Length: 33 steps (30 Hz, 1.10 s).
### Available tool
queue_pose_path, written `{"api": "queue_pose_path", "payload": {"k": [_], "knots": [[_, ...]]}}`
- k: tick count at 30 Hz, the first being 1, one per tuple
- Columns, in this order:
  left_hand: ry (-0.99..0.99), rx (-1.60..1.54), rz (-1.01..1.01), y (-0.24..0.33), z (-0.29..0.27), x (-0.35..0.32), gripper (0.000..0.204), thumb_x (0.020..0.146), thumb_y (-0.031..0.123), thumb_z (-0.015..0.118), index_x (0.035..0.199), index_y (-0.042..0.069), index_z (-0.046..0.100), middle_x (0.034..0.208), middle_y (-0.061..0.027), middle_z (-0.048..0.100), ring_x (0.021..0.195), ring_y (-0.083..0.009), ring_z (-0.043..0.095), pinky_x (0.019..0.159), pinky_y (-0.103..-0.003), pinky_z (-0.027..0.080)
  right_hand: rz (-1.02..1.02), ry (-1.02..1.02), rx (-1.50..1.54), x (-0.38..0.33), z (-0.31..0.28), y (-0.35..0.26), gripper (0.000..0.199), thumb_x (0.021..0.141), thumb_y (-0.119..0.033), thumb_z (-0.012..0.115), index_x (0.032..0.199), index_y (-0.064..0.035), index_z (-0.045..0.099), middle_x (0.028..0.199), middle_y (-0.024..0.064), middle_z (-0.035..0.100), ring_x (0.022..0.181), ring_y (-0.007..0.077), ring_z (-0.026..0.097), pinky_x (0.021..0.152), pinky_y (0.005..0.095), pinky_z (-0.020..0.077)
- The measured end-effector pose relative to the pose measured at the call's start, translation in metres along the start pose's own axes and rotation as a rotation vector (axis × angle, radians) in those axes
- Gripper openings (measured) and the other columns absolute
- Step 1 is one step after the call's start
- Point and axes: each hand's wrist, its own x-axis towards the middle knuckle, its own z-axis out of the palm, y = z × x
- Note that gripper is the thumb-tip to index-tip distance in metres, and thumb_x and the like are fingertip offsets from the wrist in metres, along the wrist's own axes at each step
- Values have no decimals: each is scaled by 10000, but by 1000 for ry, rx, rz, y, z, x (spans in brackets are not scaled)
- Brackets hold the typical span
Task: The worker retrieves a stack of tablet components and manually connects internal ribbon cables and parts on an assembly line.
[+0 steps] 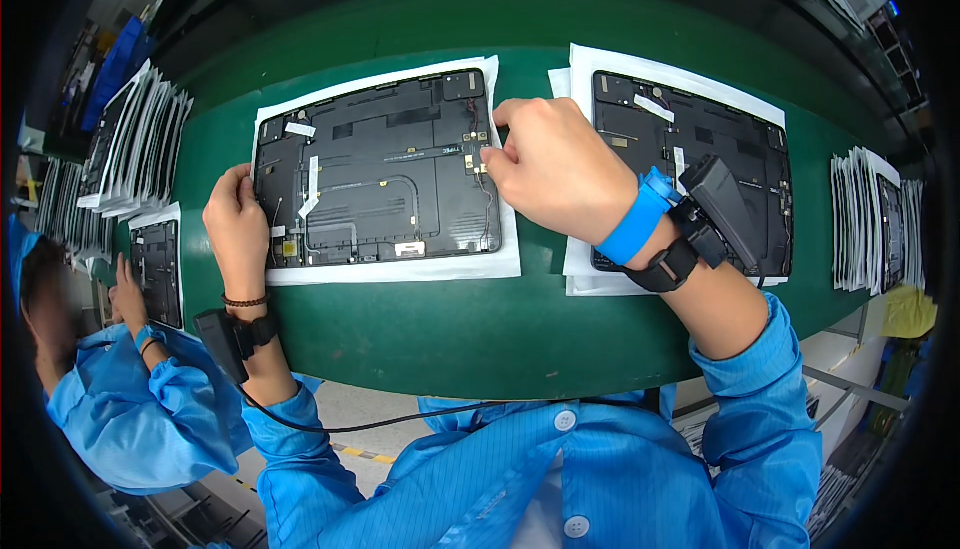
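Note:
A black tablet back housing [350, 204], its inner side up, lies on a white sheet [400, 272] on the green table. Thin cables, small metal contacts and white tape strips show inside it. My left hand [238, 224] is closed at the housing's left edge, fingers curled against it. Over the right edge, my right hand [565, 164] has thumb and forefinger bent close together beside a small connector [474, 152]. Whatever lies between those fingertips is too small or hidden to make out. Blue and black bands circle my right wrist.
Right of it, a second black housing [740, 194] rests on white sheets, partly covered by my right wrist. Upright stacks of sheeted housings [140, 149] stand at the far left, others [860, 219] at the right. A co-worker's hand [127, 299] touches another housing [157, 269]. A black cable [400, 417] hangs from my left wrist.

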Motion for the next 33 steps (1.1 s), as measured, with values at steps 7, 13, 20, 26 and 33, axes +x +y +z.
{"api": "queue_pose_path", "payload": {"k": [7, 13, 20, 26, 33], "knots": [[-5, -9, 8, -1, 1, 1, 194, 976, 58, 570, 1082, -33, 703, 937, -221, 721, 835, -321, 704, 768, -378, 528, -18, 112, -1, -8, -8, -10, 236, 878, -69, 670, 971, 146, 639, 710, 268, 665, 710, 427, 691, 664, 456, 537], [0, -19, 5, 0, -1, 0, 185, 972, 53, 568, 1062, -35, 703, 929, -233, 714, 837, -363, 701, 764, -398, 527, -225, 326, -172, -40, -47, -32, 193, 881, -34, 679, 1050, 59, 675, 818, 192, 690, 698, 307, 699, 626, 368, 551], [-24, -51, -4, -10, -1, 1, 205, 991, 75, 578, 1118, -30, 699, 862, -128, 710, 735, -167, 624, 694, -309, 491, -179, 266, -130, -76, -95, -25, 92, 910, 15, 667, 988, 58, 692, 817, 100, 692, 684, 120, 643, 595, 228, 496], [-66, -60, -139, -4, -19, 6, 222, 995, 135, 605, 1126, -21, 693, 743, -79, 618, 670, -133, 548, 626, -300, 453, -155, 82, -59, -86, -100, 6, 71, 897, 42, 659, 959, 38, 692, 769, 81, 641, 600, 111, 574, 524, 245, 430], [196, -38, 130, 60, -33, -14, 236, 984, 110, 657, 1200, 22, 691, 858, -44, 628, 769, -89, 564, 656, -249, 460, -90, -55, -61, -82, -88, 14, 102, 786, -10, 698, 882, 6, 665, 781, 127, 658, 706, 329, 658, 637, 412, 519]]}}
